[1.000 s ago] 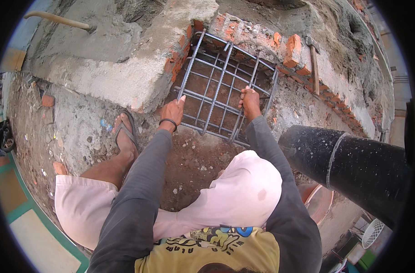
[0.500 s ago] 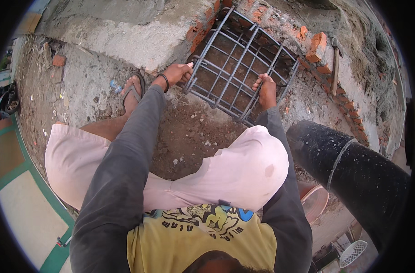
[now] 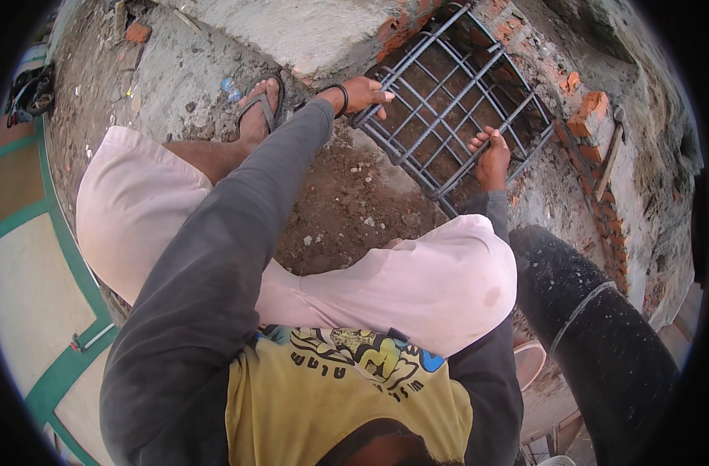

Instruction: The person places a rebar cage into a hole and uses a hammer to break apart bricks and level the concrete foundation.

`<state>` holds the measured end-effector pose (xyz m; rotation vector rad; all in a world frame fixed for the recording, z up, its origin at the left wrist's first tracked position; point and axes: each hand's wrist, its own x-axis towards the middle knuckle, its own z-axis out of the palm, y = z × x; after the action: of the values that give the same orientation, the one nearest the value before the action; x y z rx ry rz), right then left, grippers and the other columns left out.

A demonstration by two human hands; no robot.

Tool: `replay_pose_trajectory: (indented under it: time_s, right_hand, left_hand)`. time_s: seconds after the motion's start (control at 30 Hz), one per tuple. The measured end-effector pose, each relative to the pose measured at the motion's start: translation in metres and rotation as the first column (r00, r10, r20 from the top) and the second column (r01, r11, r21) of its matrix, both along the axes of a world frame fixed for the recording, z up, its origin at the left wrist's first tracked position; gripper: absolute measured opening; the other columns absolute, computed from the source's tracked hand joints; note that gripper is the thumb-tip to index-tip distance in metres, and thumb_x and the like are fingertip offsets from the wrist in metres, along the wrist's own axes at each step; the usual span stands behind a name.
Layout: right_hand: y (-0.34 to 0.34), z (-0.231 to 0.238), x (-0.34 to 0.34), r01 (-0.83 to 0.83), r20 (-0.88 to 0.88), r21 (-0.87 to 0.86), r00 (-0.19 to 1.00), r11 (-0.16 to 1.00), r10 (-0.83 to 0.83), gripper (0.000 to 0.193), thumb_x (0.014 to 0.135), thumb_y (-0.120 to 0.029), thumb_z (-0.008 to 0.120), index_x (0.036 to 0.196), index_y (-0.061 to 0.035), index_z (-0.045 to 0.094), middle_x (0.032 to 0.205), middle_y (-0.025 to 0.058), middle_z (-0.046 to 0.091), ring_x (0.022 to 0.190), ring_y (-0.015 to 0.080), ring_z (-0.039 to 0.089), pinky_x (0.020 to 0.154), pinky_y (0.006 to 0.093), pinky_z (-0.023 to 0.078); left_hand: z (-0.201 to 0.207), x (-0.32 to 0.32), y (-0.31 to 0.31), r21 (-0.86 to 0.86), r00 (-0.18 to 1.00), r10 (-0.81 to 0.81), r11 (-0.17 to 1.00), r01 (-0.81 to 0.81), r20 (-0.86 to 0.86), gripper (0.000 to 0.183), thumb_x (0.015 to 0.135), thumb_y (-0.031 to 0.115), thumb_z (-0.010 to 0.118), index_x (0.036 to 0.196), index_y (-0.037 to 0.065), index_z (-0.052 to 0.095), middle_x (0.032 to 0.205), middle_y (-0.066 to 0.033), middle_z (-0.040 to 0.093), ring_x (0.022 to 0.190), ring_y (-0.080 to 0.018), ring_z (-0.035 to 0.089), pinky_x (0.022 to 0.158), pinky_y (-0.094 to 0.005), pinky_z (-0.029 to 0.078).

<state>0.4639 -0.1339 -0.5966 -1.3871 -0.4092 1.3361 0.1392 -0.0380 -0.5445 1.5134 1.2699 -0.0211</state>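
A cage of tied steel rebar [image 3: 447, 109], made of crossed bars in a square grid, sits in a brick-edged pit at the upper right. My left hand [image 3: 364, 95], with a dark band at the wrist, is closed on the cage's left edge; its fingers curl over the bar there. On the near right side my right hand [image 3: 492, 159] has its fingers bent round another bar. Both arms, in grey sleeves, reach forward over my bent legs. The cage's lower part lies down in the pit, partly hidden by the upper bars.
Broken brickwork [image 3: 590, 115] and rough concrete border the pit, with a wooden-handled tool [image 3: 609, 161] lying on the right. Close by my right arm stands a thick black pipe [image 3: 583, 311]. Rubble covers the soil [image 3: 331, 210] between my legs. A tiled floor [image 3: 36, 295] lies far left.
The whole view has shifted, so the cage and both hands appear farther right and slightly higher. My left hand now lies more over the cage's edge. Both hands stay on the bars.
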Motion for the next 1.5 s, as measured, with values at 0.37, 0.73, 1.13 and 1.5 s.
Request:
replay_pose_trajectory:
  time_s: [0.37, 0.73, 1.13, 1.5]
  right_hand:
    - [0.007, -0.002, -0.021, 0.098, 0.049, -0.155, 0.995, 0.983, -0.092, 0.020, 0.099, -0.023, 0.041, 0.096, -0.0056, 0.050, 0.067, -0.0017, 0.042, 0.052, 0.0084, 0.038, 0.047, 0.0258, 0.036]
    - [0.004, 0.009, -0.015, 0.055, 0.048, -0.019, 0.997, 0.998, -0.054, 0.021, 0.098, -0.022, 0.043, 0.093, -0.0032, 0.051, 0.066, -0.0010, 0.045, 0.051, 0.0079, 0.044, 0.045, 0.0248, 0.041]
    - [-0.001, -0.007, -0.006, 0.061, -0.042, 0.036, 0.997, 0.998, -0.059, 0.019, 0.097, -0.019, 0.044, 0.097, -0.0016, 0.052, 0.068, 0.0016, 0.048, 0.057, 0.0109, 0.048, 0.049, 0.0272, 0.045]
    - [-0.007, -0.006, 0.005, 0.010, -0.145, 0.101, 0.989, 0.995, 0.005, 0.021, 0.097, -0.018, 0.044, 0.100, 0.0012, 0.051, 0.076, 0.0058, 0.053, 0.063, 0.0155, 0.056, 0.058, 0.0323, 0.053]
  left_hand:
    - [0.016, 0.002, -0.004, 0.118, 0.999, 0.030, 0.993, -0.026, -0.032, 0.042, 0.089, 0.045, 0.057, 0.074, 0.009, 0.073, 0.074, -0.0070, 0.065, 0.066, -0.0205, 0.054, 0.066, -0.0356, 0.041]
    - [0.024, 0.011, -0.005, 0.102, 0.984, 0.038, 0.995, -0.021, -0.175, 0.037, 0.089, 0.039, 0.056, 0.079, 0.005, 0.069, 0.075, -0.0057, 0.068, 0.066, -0.0177, 0.055, 0.068, -0.0338, 0.044]
    - [0.180, -0.018, 0.100, 0.317, 0.948, 0.293, 0.893, -0.318, 0.126, 0.035, 0.092, 0.031, 0.056, 0.111, 0.002, 0.060, 0.091, -0.0101, 0.069, 0.084, -0.0177, 0.066, 0.077, -0.0307, 0.050]
    - [0.059, 0.043, 0.000, 0.348, 0.945, 0.203, 0.932, -0.105, -0.258, 0.051, 0.085, 0.032, 0.063, 0.120, -0.004, 0.055, 0.112, -0.0196, 0.063, 0.104, -0.0299, 0.061, 0.088, -0.0366, 0.046]
